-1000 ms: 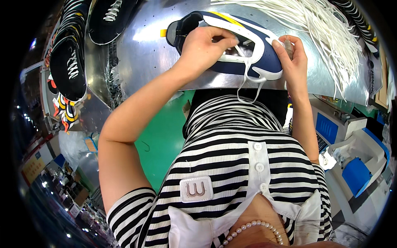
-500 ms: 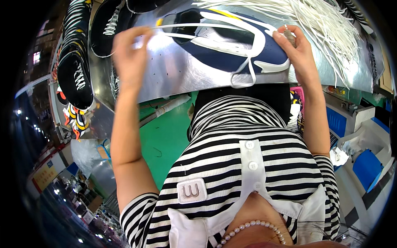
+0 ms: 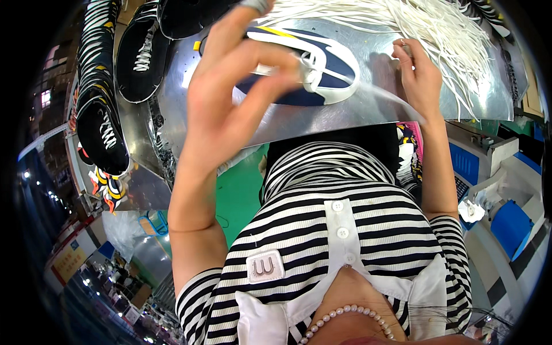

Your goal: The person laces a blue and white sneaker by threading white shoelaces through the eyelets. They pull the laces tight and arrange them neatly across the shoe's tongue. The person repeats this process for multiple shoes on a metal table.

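A navy and white shoe upper with a yellow stripe lies on the metal tabletop, toe to the right. My left hand, smeared by motion, is over its left part and hides much of it. Its thumb and index tips come together at the white shoelace by the eyelets; another finger is raised, with a pale wrap at its tip. A blurred length of lace trails right, toward my right wrist. Right of the toe, my right hand is apart from the shoe, fingers curled round a small brownish thing I cannot make out.
A heap of loose white laces covers the table's back right. Black laced shoe uppers lie at the left, beside a long stacked row of uppers. The table's front edge is close to my body.
My left hand has come from the far left, where it drew the lace out, to over the shoe. The upper has shifted left, away from my right hand, which no longer touches its toe.
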Motion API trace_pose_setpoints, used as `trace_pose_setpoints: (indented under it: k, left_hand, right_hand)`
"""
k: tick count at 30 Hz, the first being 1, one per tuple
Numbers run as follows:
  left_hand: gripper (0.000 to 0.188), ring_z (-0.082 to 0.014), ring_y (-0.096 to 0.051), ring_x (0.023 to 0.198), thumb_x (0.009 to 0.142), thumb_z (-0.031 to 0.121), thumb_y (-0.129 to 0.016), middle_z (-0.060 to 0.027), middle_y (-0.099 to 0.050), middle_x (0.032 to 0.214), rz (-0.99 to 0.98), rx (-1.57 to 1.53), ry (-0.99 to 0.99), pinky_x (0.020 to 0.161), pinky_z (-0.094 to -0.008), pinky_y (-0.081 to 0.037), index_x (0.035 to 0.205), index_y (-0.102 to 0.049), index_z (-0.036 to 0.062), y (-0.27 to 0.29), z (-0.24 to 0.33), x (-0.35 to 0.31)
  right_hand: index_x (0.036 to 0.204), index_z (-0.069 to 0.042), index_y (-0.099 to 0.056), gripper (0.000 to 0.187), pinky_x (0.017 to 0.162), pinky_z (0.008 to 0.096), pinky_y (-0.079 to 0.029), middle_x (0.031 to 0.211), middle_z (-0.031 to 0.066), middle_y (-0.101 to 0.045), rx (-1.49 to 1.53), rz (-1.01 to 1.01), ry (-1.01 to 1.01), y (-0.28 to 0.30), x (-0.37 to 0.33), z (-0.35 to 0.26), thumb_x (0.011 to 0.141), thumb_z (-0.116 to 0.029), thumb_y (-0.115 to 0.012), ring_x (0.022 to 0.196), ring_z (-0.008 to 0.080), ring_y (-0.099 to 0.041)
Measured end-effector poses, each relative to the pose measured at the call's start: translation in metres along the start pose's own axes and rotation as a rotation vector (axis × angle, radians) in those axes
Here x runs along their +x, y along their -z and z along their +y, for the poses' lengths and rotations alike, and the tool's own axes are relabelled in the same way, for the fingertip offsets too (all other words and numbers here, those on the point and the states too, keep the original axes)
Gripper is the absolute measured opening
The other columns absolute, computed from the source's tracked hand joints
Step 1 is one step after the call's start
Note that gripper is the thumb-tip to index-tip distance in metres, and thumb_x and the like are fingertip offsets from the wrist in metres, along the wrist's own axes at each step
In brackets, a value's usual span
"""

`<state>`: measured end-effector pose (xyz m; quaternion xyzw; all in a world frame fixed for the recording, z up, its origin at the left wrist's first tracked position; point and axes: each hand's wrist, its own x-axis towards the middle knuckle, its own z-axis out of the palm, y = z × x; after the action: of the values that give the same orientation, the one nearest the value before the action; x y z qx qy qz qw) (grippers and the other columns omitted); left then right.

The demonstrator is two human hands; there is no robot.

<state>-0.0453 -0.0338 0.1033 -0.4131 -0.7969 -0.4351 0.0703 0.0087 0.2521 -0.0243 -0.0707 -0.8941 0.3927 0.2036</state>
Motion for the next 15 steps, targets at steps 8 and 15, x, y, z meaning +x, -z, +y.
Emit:
trace_pose_setpoints:
  k: [8, 15]
  left_hand:
    - [0.008, -0.0233, -0.054, 0.099, 0.077, 0.008, -0.074, -0.0083, -0.065, 0.111, 0.082, 0.152, -0.011, 0.084, -0.0316, -0.044, 0.085, -0.071, 0.0054, -0.035, -0.023, 0.014]
    - [0.028, -0.0247, -0.057, 0.091, 0.086, 0.024, -0.071, -0.0100, -0.065, 0.099, -0.055, 0.297, 0.318, 0.079, -0.0348, -0.046, 0.100, -0.067, 0.0009, -0.006, -0.041, -0.020]
  right_hand:
    - [0.104, -0.004, -0.069, 0.017, 0.073, 0.0182, -0.044, 0.094, -0.0015, -0.063, 0.973, -0.278, -0.158, -0.027, -0.008, -0.090, 0.088, -0.009, -0.070, 0.081, 0.0041, -0.055]
    - [0.108, -0.002, -0.060, 0.019, 0.049, 0.0154, -0.026, 0.085, 0.0012, -0.066, 1.166, -0.363, -0.460, -0.041, -0.002, -0.090, 0.092, -0.012, -0.065, 0.054, -0.0011, -0.035]
